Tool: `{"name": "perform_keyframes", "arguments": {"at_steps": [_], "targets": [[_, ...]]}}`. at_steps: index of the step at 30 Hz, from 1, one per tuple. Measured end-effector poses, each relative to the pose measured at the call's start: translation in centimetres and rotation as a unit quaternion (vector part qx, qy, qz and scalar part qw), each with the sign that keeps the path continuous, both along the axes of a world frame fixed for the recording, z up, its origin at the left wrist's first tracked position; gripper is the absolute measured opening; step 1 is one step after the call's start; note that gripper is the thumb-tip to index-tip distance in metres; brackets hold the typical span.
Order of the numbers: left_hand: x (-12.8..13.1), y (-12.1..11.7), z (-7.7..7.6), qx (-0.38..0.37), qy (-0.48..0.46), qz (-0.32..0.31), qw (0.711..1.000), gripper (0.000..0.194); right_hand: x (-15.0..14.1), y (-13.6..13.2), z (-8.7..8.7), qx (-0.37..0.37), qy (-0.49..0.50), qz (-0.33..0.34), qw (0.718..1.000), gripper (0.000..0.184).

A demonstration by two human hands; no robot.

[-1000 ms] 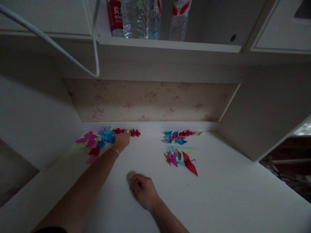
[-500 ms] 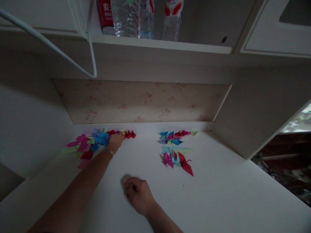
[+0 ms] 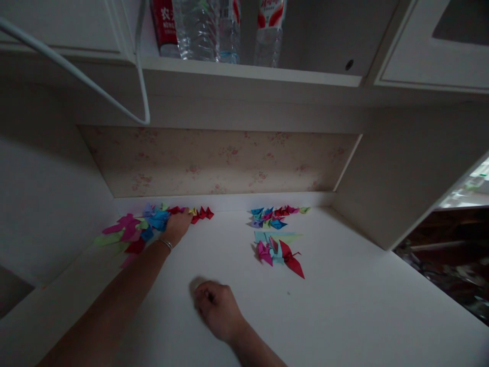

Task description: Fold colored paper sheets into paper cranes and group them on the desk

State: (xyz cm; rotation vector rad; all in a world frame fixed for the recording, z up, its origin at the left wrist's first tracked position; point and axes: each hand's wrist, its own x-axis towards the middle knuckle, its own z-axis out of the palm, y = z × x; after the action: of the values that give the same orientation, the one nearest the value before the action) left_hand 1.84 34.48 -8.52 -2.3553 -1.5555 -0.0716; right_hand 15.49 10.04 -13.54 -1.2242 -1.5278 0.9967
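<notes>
My left hand [image 3: 179,225], with a bracelet at the wrist, reaches into a row of small folded papers by the back edge. Its fingers are curled among them, and whatever they grip is hidden. Red folded papers [image 3: 202,214] lie just right of it, and a blue folded paper [image 3: 158,220] is on its left. Pink paper cranes [image 3: 128,227] form part of a pile further left. My right hand [image 3: 219,308] rests closed on the white surface nearer to me, with nothing visible in it. To its upper right lies a red paper crane [image 3: 292,258] beside a magenta one [image 3: 265,253].
Small coloured folded papers [image 3: 267,216] sit in rows at the back right. Overhead, a shelf [image 3: 252,72] holds plastic bottles [image 3: 269,43] and a red package [image 3: 165,25]. A white cable [image 3: 87,81] hangs at upper left. Side panels [image 3: 405,163] flank the white surface.
My left hand has shifted slightly left along the row of folded papers. My right hand stays closed in nearly the same place.
</notes>
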Motion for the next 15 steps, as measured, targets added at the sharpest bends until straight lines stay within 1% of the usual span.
{"name": "perform_keyframes", "arguments": {"at_steps": [7, 15], "targets": [[-0.6, 1.2, 0.0, 0.011, 0.009, -0.014, 1.0, 0.036, -0.1, 0.2, -0.7, -0.012, 0.019, 0.007, 1.0, 0.022], [-1.1, 1.5, -0.4, 0.02, -0.002, -0.007, 1.0, 0.039, 0.1, 0.0, 0.4, -0.004, 0.0, 0.001, 1.0, 0.021]]}}
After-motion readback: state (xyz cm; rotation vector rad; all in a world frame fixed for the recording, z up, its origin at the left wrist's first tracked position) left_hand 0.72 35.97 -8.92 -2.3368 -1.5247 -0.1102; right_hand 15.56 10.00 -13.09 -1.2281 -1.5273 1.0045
